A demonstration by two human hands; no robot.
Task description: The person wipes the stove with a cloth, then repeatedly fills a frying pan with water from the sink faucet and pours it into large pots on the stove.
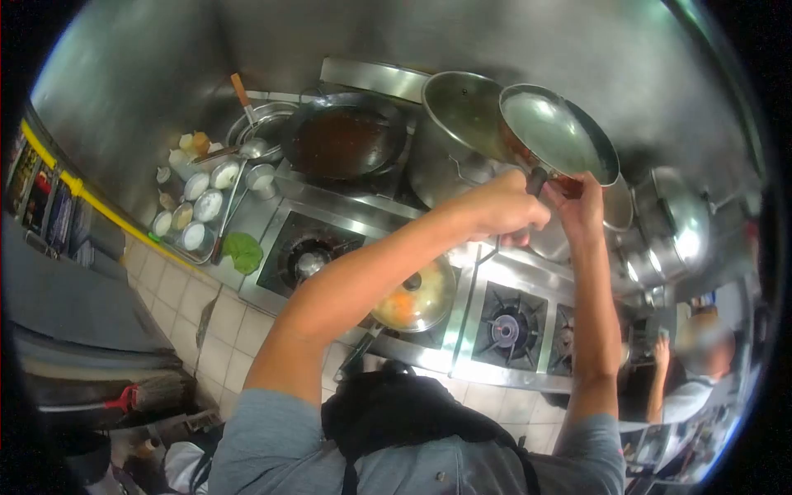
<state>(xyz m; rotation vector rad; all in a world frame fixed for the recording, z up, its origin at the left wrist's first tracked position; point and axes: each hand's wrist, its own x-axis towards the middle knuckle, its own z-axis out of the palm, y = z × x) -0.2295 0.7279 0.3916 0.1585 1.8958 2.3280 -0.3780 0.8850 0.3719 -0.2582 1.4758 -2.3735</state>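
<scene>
A round shiny metal pan is tilted up over the back of the stove, in front of a tall stockpot. My left hand is closed in a fist around a black handle near the pan's lower rim. Beside it, my right hand grips that rim with thumb and fingers. Another dark-edged round vessel shows partly behind the pan. Below my left forearm, a covered frying pan with orange and yellow food under its glass lid sits on the stove.
A wok of dark reddish liquid stands at the back left. Nearby are a tray with several small bowls, squeeze bottles and a green leaf. Stacked metal pots stand right. Another person is at lower right.
</scene>
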